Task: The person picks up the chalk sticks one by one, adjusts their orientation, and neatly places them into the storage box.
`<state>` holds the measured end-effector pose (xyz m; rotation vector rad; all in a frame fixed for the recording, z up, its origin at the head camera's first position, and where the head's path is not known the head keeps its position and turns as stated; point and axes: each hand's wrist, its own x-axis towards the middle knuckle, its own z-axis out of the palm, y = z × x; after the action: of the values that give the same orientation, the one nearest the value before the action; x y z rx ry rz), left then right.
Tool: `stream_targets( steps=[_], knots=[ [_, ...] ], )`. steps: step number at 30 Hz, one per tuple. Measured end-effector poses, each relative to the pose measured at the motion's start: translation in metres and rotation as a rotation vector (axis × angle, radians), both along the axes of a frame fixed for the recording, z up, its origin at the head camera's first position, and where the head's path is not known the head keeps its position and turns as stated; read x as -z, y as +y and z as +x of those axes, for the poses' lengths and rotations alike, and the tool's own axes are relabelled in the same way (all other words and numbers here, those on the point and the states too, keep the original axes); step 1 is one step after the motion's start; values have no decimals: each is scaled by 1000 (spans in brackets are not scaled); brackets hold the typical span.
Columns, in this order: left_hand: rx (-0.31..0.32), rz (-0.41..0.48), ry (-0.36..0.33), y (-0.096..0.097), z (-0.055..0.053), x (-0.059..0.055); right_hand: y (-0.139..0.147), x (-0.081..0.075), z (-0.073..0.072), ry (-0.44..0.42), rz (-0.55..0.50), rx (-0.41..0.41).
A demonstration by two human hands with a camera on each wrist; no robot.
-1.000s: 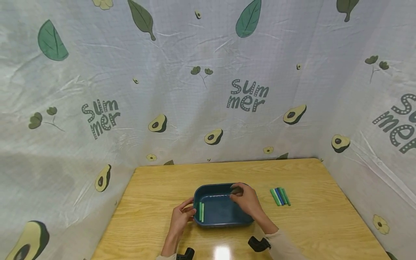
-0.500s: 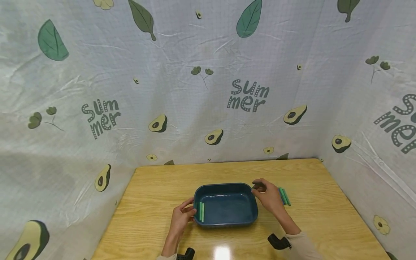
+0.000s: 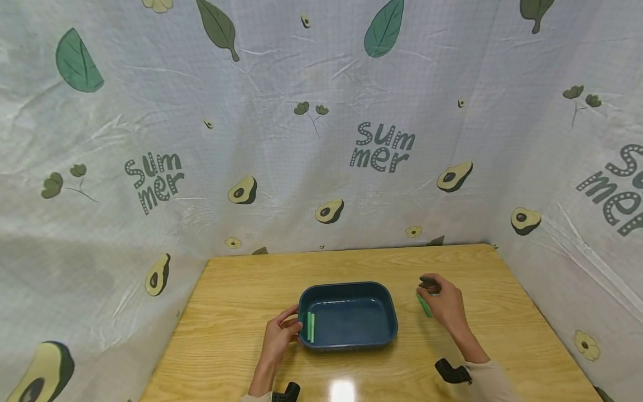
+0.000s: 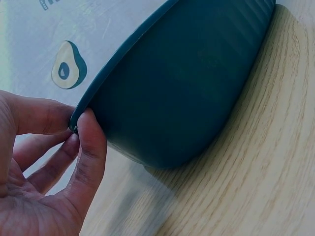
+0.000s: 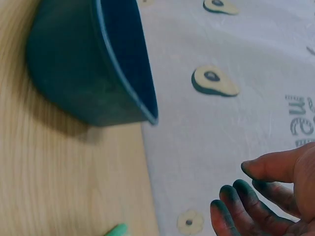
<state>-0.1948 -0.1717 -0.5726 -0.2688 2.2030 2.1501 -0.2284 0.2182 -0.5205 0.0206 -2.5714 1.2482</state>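
Observation:
A dark blue rectangular tray (image 3: 354,329) stands on the table. My left hand (image 3: 279,338) pinches its left rim between thumb and fingers, which the left wrist view shows close up. Inside the tray, two slim green chalk-like sticks (image 3: 313,328) lie side by side along the left wall. To the right of the tray, my right hand (image 3: 447,306) hovers with loosely bent fingers and nothing between them; its fingertips (image 5: 242,189) look stained dark green. Below it a green stick (image 3: 425,306) shows partly. The other sticks there are hidden behind the hand.
The wooden table (image 3: 251,279) meets a hanging white cloth (image 3: 281,156) with avocado prints at its back edge. More of the cloth hangs at both sides. A glare spot (image 3: 343,389) lies near the front.
My right hand has moved from above the tray's right side out to the right, over the loose sticks, and now covers most of them. The left hand and the tray stay in place.

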Motion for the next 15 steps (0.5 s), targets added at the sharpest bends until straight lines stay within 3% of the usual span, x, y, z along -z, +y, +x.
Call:
stream_targets(
  steps=[15],
  knots=[
    [-19, -10, 14, 1, 2, 0, 25, 21, -2, -5, -70, 231]
  ],
)
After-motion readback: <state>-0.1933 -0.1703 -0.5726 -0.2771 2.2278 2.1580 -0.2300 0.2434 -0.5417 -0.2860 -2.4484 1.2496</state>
